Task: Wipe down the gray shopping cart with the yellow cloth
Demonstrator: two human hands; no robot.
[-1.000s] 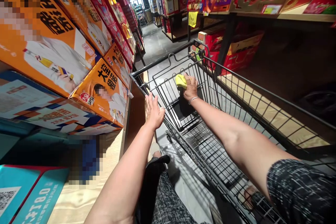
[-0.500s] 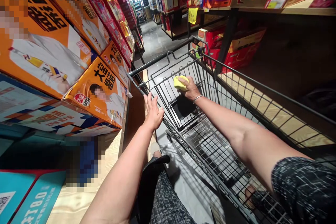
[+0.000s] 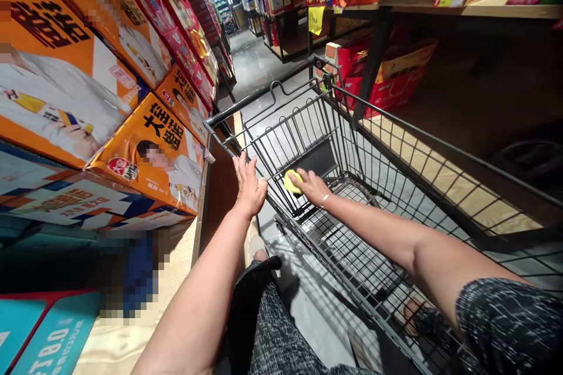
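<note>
A black wire shopping cart (image 3: pixel 303 83) stands in front of me, with a dark panel (image 3: pixel 310 157) on the inner side of its end wall. Inside the basket, my right hand (image 3: pixel 313 187) is closed around a yellow sponge (image 3: pixel 292 181), held low near that panel. A bracelet circles the right wrist. My left hand (image 3: pixel 251 188) rests against the cart's left side rail, its fingers stretched out and holding nothing. Under the right arm, the cart's wire floor shows.
Orange boxes (image 3: pixel 153 152) are stacked on a wooden shelf (image 3: pixel 132 334) close at my left, above teal boxes (image 3: pixel 65 334). On the right, a shelf (image 3: pixel 409 10) bears gift boxes, with red packages (image 3: pixel 396 85) below. The grey aisle floor (image 3: pixel 253 50) runs ahead between displays.
My right hand has moved down with the sponge, from the upper wires of the cart's end to the panel's lower left. My left hand stays at the rail. The view has shifted slightly.
</note>
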